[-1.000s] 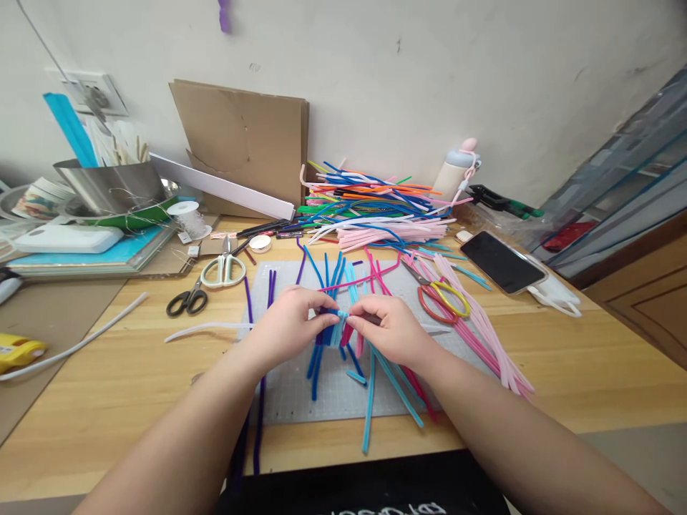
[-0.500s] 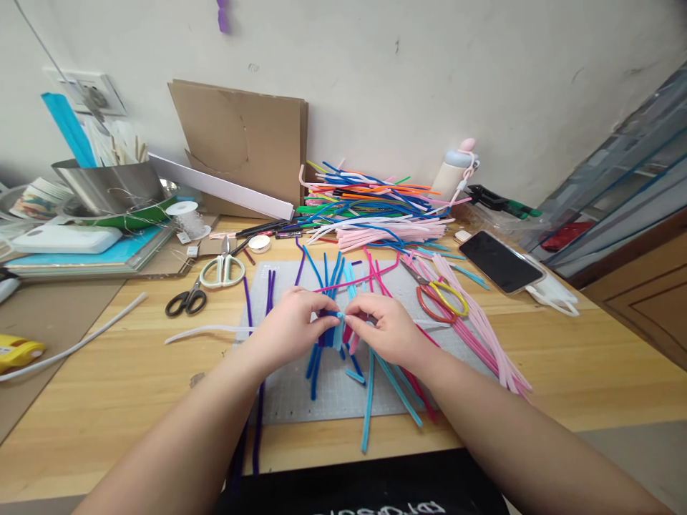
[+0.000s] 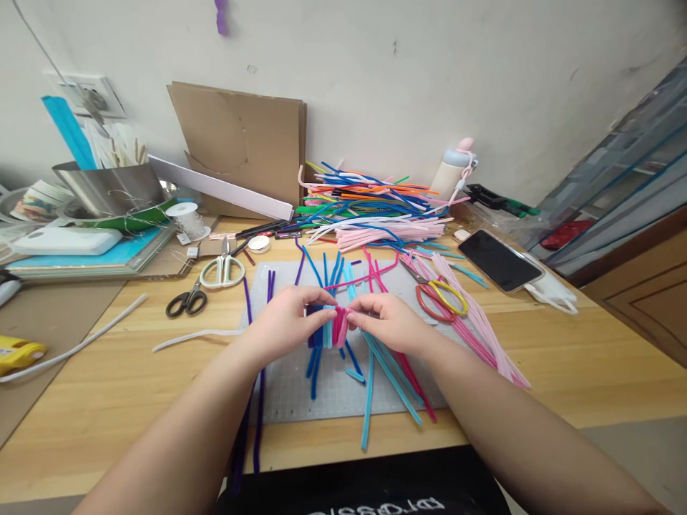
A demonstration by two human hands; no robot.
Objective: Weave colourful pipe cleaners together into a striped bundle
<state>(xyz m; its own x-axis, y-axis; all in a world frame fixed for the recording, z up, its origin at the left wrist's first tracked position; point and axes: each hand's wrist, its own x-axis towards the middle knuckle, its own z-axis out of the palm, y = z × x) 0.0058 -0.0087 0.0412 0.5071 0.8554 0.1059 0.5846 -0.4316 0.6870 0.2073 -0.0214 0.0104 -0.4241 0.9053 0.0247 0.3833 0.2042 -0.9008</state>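
Observation:
Between my hands is a row of folded pipe cleaners (image 3: 328,330), running from dark blue through light blue to pink, strung on a white pipe cleaner (image 3: 198,335) whose end sticks out to the left. My left hand (image 3: 293,315) pinches the top of the row with thumb and forefinger. Close beside it, my right hand (image 3: 387,322) pinches the pink end. Fingertips hide part of the strand. Underneath lie loose blue pipe cleaners (image 3: 314,379), light blue pipe cleaners (image 3: 391,379) and purple pipe cleaners (image 3: 258,415) on a grey cutting mat (image 3: 300,406).
Red-and-yellow scissors (image 3: 443,297) and pink pipe cleaners (image 3: 499,343) lie to the right, near a phone (image 3: 500,261). White-handled scissors (image 3: 222,272) and black scissors (image 3: 186,303) lie left. Behind are a pipe cleaner pile (image 3: 376,204), a bottle (image 3: 451,172) and cardboard (image 3: 241,143).
The pink loops now sit close against the light blue ones between my hands. The white pipe cleaner's left end has shifted a little further left.

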